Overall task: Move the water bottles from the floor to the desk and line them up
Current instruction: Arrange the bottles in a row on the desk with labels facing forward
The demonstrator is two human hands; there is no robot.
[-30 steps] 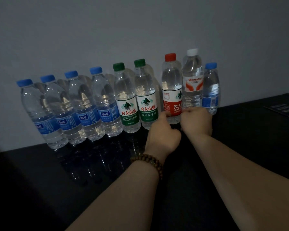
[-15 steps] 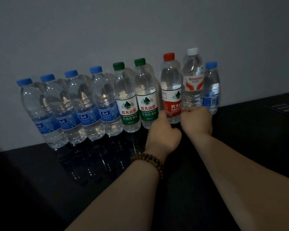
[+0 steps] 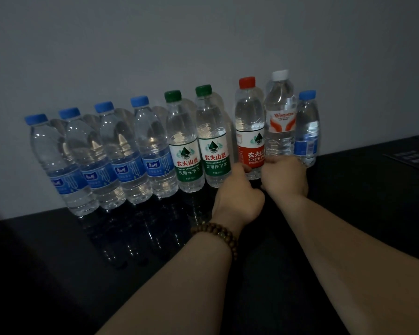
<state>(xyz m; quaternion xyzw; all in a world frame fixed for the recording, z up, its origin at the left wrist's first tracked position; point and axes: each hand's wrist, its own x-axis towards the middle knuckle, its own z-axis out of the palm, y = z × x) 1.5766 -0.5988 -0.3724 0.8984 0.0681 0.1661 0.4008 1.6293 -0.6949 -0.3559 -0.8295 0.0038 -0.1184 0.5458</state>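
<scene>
A row of water bottles stands on the black desk [image 3: 58,274] against the wall. From the left come several blue-capped bottles [image 3: 121,151], two green-capped bottles [image 3: 198,141], a red-capped bottle [image 3: 249,126], a white-capped bottle [image 3: 279,117] and a small blue-capped bottle [image 3: 306,131]. My left hand [image 3: 237,194], with a bead bracelet on its wrist, grips the base of the red-capped bottle. My right hand [image 3: 287,176] is curled round the base of the white-capped bottle and hides it.
A dark card [image 3: 411,158] lies flat at the desk's back right. The grey wall [image 3: 203,44] stands right behind the bottles. The desk's left end shows at the far left.
The red-capped bottle's label has turned to face me more. Both hands stay at the bottle bases, hardly moved.
</scene>
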